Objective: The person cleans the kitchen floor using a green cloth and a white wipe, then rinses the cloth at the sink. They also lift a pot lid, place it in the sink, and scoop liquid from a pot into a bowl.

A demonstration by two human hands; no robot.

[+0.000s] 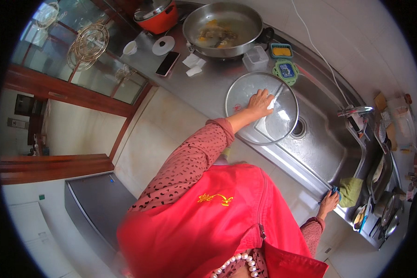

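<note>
My left hand (260, 104) is curled over the middle of a round glass pan lid (239, 93) with a metal rim. Something white shows between its fingers; whether it is the knob or paper, I cannot tell. The lid overlaps the steel counter and the near left part of the sink (319, 153). At the lower right, my right hand (328, 203) grips a blue cloth (335, 193) at the counter's front edge, beside a green cloth (351, 192). A wide steel pan (226, 50) with food and liquid in it stands beyond the lid.
Near the pan are a plastic container (255, 59), a green soap dish (285, 72), a yellow sponge (281, 51), white paper (194, 63), a phone (168, 64) and a red cooker (158, 19). The faucet (356, 111) and a dish rack (378, 173) stand right.
</note>
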